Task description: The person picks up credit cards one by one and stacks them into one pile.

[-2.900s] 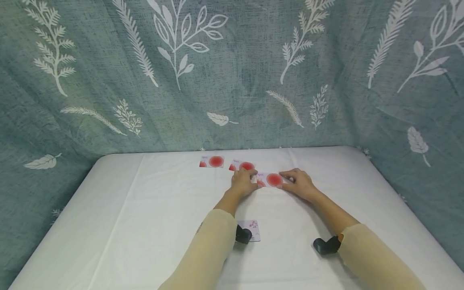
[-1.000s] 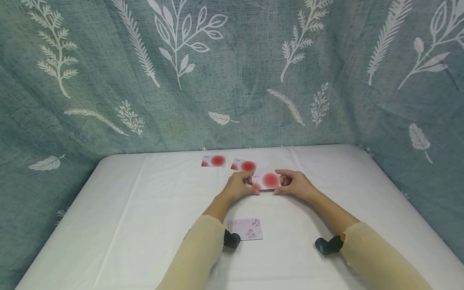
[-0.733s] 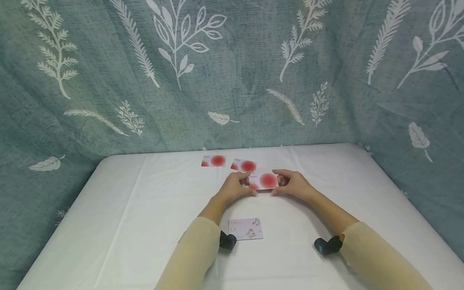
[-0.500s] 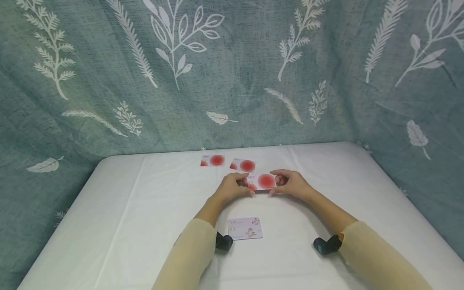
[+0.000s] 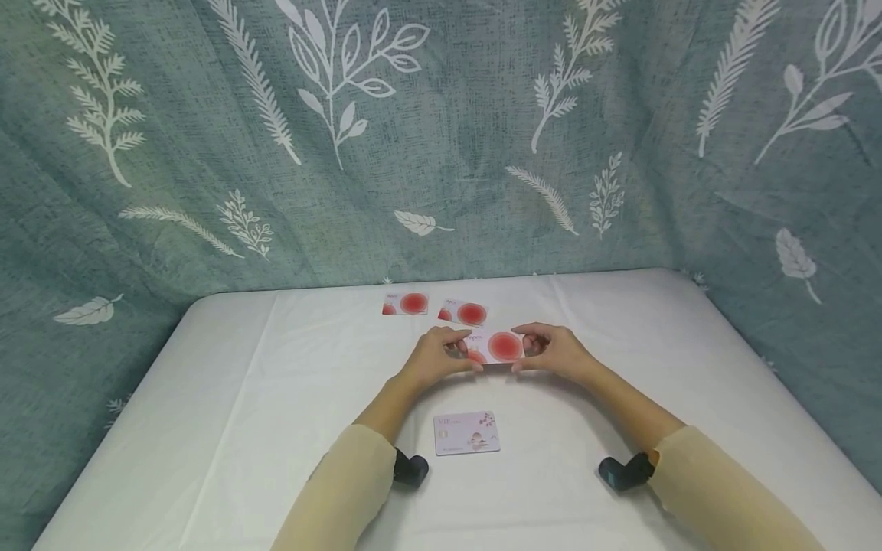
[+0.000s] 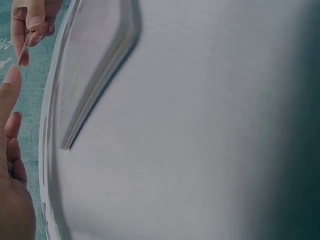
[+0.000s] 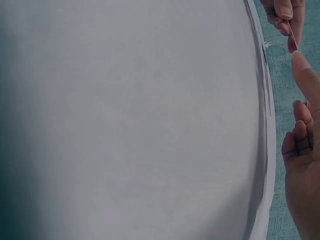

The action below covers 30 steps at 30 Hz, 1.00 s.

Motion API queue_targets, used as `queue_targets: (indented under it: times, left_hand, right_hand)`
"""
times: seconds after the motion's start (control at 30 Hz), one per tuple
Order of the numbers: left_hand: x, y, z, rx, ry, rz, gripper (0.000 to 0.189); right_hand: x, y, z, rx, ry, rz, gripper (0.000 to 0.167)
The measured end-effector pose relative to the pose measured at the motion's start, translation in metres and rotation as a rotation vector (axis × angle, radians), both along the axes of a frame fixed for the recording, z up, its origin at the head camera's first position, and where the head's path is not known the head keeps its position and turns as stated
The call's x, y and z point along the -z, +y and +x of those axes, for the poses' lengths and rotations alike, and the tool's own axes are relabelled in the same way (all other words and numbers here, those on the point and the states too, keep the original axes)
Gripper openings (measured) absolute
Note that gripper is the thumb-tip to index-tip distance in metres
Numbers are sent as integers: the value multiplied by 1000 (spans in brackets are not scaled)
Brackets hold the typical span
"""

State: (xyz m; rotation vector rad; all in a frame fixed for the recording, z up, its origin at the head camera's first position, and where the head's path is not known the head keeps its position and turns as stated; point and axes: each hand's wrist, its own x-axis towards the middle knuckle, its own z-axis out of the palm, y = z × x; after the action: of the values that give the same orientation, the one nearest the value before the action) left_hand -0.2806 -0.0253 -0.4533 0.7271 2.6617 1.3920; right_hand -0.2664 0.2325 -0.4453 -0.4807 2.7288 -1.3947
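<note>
A white card with a red disc (image 5: pixel 498 347) is held up off the white table (image 5: pixel 227 428) between both hands. My left hand (image 5: pixel 441 357) pinches its left end and my right hand (image 5: pixel 547 350) pinches its right end. In the left wrist view the card (image 6: pixel 22 50) shows edge-on between the two hands' fingertips (image 6: pixel 11 80); the right wrist view shows the same thin card edge (image 7: pixel 293 37). Two more red-disc cards (image 5: pixel 405 304) (image 5: pixel 464 313) lie flat at the table's far side. A pale pink card (image 5: pixel 466 433) lies flat nearer to me.
A teal cloth with white leaf prints (image 5: pixel 441 138) hangs behind and around the table. Black wrist cameras (image 5: pixel 409 469) (image 5: pixel 623 471) sit under both cream sleeves.
The red-disc card lay flat under both hands; it has been lifted and tilted and shifted slightly left. My left forearm has moved left, uncovering the pink card.
</note>
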Motion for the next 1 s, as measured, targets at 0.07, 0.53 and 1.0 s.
queue_targets:
  times: [0.07, 0.53, 1.0]
  left_hand:
    - [-1, -2, 2, -5, 9, -4, 63]
    - [-5, -16, 16, -2, 96, 2, 61]
    - [-11, -30, 35, 4, 114, -49, 58]
  right_hand:
    - [-1, -1, 2, -2, 7, -1, 67]
    - [-10, -11, 15, -53, 59, -12, 61]
    - [-15, -23, 27, -73, 45, 22, 59]
